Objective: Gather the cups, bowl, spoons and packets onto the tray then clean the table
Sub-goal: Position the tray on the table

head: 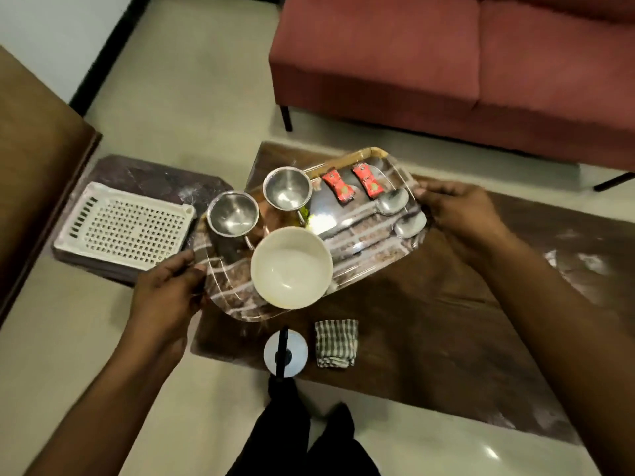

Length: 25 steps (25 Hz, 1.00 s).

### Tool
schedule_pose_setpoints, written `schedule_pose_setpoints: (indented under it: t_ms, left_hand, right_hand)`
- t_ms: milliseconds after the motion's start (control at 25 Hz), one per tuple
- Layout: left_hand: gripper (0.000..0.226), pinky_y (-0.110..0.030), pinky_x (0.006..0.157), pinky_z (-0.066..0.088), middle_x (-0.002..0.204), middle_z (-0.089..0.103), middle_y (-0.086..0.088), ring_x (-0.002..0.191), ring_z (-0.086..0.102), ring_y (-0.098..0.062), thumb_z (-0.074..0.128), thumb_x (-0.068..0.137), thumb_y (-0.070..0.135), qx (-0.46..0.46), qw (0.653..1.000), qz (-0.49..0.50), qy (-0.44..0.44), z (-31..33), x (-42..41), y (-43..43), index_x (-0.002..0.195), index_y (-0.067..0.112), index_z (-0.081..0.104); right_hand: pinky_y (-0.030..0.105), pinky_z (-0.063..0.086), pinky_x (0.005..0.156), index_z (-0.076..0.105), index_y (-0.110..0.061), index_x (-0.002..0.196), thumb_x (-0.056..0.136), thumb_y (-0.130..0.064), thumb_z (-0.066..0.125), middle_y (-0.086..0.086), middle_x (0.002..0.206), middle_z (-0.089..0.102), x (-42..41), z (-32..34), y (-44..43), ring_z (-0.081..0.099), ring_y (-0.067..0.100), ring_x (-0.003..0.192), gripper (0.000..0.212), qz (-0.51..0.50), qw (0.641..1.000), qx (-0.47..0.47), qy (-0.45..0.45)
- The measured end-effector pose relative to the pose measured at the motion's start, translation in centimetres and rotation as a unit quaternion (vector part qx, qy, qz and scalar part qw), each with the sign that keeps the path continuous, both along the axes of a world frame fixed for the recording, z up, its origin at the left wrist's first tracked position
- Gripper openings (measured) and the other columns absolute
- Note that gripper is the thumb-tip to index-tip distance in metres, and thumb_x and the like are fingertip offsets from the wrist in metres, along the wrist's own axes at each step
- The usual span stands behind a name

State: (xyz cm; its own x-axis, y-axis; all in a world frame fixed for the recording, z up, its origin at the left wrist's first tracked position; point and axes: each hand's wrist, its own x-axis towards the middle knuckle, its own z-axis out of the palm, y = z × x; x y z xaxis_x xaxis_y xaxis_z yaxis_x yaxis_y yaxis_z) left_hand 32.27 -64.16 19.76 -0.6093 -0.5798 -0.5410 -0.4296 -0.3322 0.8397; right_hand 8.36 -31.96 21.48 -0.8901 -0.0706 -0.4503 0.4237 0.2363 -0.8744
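I hold a patterned tray (357, 255) above the dark table (429, 321). My left hand (171, 290) grips its near-left edge and my right hand (457, 211) grips its far-right edge. On the tray stand two steel cups (233, 214) (288, 188) and a white bowl (291, 267). Two red packets (338, 185) (368, 180) and two spoons (391, 202) (409, 224) lie on its right half.
A folded striped cloth (336, 343) and a white spray bottle (285, 352) sit at the table's near edge. A white perforated basket (123, 226) rests on a low side table at left. A red sofa (446, 63) stands behind. White smears mark the table's right side.
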Motion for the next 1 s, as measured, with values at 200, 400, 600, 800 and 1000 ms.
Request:
schedule_pose_setpoints:
  t_ms: [200, 400, 600, 800, 1000]
  left_hand:
    - [0.039, -0.026, 0.054, 0.061, 0.086, 0.084, -0.004, 0.067, 0.079, -0.014, 0.055, 0.099, -0.004, 0.011, 0.997, -0.074, 0.025, 8.8, -2.0, 2.1, 0.099, 0.019, 0.087]
    - [0.047, -0.024, 0.052, 0.060, 0.080, 0.082, -0.003, 0.061, 0.076, -0.011, 0.051, 0.097, -0.005, 0.018, 0.985, -0.157, 0.066, 14.0, -4.7, 6.0, 0.086, 0.022, 0.088]
    - [0.051, -0.023, 0.052, 0.060, 0.080, 0.083, 0.001, 0.064, 0.078, -0.009, 0.052, 0.097, -0.005, -0.016, 0.975, -0.211, 0.067, 15.8, -7.4, 11.2, 0.083, 0.028, 0.088]
    - [0.034, -0.025, 0.049, 0.058, 0.084, 0.083, -0.001, 0.064, 0.077, -0.011, 0.054, 0.099, -0.001, -0.037, 0.980, -0.195, 0.026, 13.9, -10.5, 18.8, 0.103, 0.017, 0.083]
    - [0.038, -0.026, 0.052, 0.059, 0.087, 0.084, -0.003, 0.068, 0.079, -0.013, 0.053, 0.100, 0.000, -0.050, 0.982, -0.184, -0.006, 9.7, -12.9, 26.5, 0.100, 0.021, 0.085]
  right_hand:
    - [0.024, 0.064, 0.073, 0.075, -0.001, 0.116, 0.102, -0.009, 0.069, 0.013, 0.104, 0.080, 5.6, 8.7, 8.4, 0.075, 0.015, 0.085, 0.018, -0.032, 0.999, -0.023, -0.007]
    - [0.018, 0.061, 0.067, 0.077, -0.010, 0.105, 0.099, -0.009, 0.073, 0.004, 0.089, 0.081, 9.6, 11.9, 14.8, 0.071, 0.008, 0.073, 0.007, -0.113, 0.992, -0.058, 0.000]
    - [0.018, 0.061, 0.064, 0.079, -0.012, 0.100, 0.095, -0.011, 0.078, 0.002, 0.086, 0.082, 11.0, 12.2, 21.8, 0.070, 0.008, 0.070, 0.006, -0.160, 0.984, -0.078, 0.000]
    - [0.019, 0.059, 0.060, 0.079, -0.010, 0.102, 0.097, -0.007, 0.076, 0.004, 0.083, 0.081, 9.2, 10.6, 29.5, 0.071, 0.007, 0.065, 0.007, -0.170, 0.983, -0.071, -0.011]
    - [0.016, 0.056, 0.055, 0.078, -0.008, 0.102, 0.100, -0.004, 0.070, 0.000, 0.075, 0.080, 7.0, 6.1, 35.6, 0.071, 0.004, 0.057, 0.009, -0.161, 0.985, -0.048, -0.043]
